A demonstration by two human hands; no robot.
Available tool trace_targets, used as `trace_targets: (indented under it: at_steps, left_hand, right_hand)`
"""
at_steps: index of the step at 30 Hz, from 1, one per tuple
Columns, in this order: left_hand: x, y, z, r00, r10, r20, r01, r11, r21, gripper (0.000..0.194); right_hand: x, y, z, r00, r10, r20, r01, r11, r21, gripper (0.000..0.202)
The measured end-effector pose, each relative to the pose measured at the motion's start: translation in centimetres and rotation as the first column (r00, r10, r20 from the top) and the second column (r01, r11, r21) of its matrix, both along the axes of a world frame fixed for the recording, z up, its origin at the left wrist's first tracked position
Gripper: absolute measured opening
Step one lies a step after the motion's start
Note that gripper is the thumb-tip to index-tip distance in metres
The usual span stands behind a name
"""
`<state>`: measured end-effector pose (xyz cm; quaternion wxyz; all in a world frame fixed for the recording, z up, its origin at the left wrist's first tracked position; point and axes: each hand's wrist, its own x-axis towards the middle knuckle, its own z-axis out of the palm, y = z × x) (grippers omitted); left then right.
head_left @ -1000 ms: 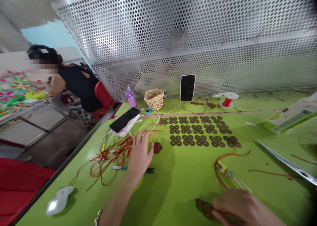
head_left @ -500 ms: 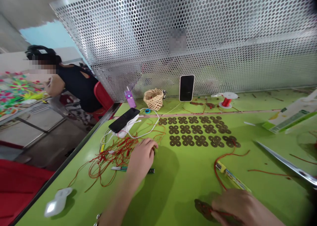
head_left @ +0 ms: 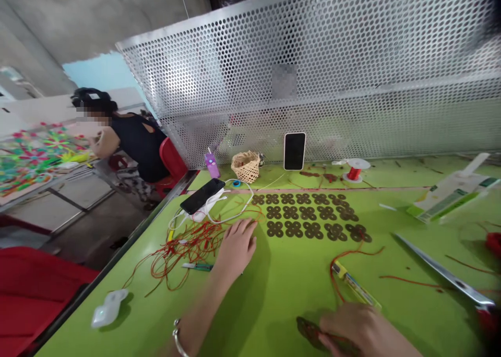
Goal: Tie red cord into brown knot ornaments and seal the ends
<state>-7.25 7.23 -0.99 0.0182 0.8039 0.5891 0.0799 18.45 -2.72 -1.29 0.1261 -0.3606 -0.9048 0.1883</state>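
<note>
At the front, my right hand [head_left: 354, 323] is closed on a brown coin cluster [head_left: 307, 330] threaded with red cord, which juts out to the left of the fingers. A red cord [head_left: 333, 273] runs from near that hand up to the last cluster in the front row. My left hand [head_left: 235, 245] reaches over the table with fingers stretched forward and thumb apart, holding nothing I can see. It is between the tangle of red cords [head_left: 188, 250] and the rows of flower-shaped coin clusters [head_left: 293, 229]. A green-handled tool [head_left: 201, 266] lies partly behind the left wrist.
Scissors [head_left: 442, 265] and a yellow cutter-like tool [head_left: 356, 284] lie at right, near a carton [head_left: 450, 192]. Behind stand a phone [head_left: 295, 151], a wicker basket [head_left: 246, 167] and a red thread spool [head_left: 355, 173]. A perforated metal screen [head_left: 332, 59] bounds the back. A person [head_left: 136, 143] sits at left.
The view has tilted up and turned slightly left. My left hand has moved forward and its fingers have straightened. My right hand still holds the coin cluster.
</note>
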Motion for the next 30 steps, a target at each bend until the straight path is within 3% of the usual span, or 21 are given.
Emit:
trace_targets:
  at_steps: [3,8,13,14,16,17,22,25,30]
  left_hand:
    - [0.8,1.2,-0.3,0.999,0.032,0.020,-0.031,0.999,-0.022,0.038]
    - [1.7,2.7,-0.7,0.976,0.071,0.205,-0.062,0.997,-0.051,0.041]
    - [0.6,3.5,-0.2,0.919,0.040,0.392,-0.022,0.998,-0.053,0.042]
    - [0.1,3.6,0.0,0.870,0.048,0.491,-0.017,0.998,-0.069,0.041]
    - [-0.9,3.8,0.7,0.594,0.132,0.794,-0.015,0.988,-0.154,0.040]
    - [-1.3,3.9,1.1,0.454,0.171,0.874,-0.014,0.983,-0.185,0.040]
    - [-2.5,3.7,3.0,0.092,0.188,0.978,0.063,0.979,-0.194,0.038]
    - [-2.6,3.6,3.4,-0.004,0.160,0.987,0.090,0.983,-0.159,0.035]
    - [-2.9,3.6,3.1,0.015,0.097,0.995,0.070,0.993,-0.098,0.036]
  right_hand:
    - [0.0,-0.1,0.0,1.000,-0.028,0.007,0.027,0.999,0.025,0.018]
    - [0.2,-0.3,-0.8,0.999,-0.002,-0.043,0.009,0.989,0.150,0.023]
    - [0.1,-0.5,-0.9,0.993,0.034,-0.114,-0.007,0.972,0.234,0.035]
    - [0.1,-0.5,-0.8,0.994,0.026,-0.111,-0.001,0.974,0.226,0.035]
    - [0.1,-0.4,-0.5,0.995,0.009,-0.098,0.010,0.981,0.195,0.033]
    - [0.1,-0.3,-0.3,0.996,0.002,-0.089,0.013,0.985,0.175,0.031]
    - [0.4,0.1,0.1,1.000,-0.018,-0.007,0.019,0.996,0.083,0.021]
    - [0.7,0.2,-0.1,0.999,-0.023,0.029,0.021,0.998,0.055,0.019]
    - [0.8,0.2,-0.1,0.998,-0.018,0.063,0.014,0.998,0.056,0.015]
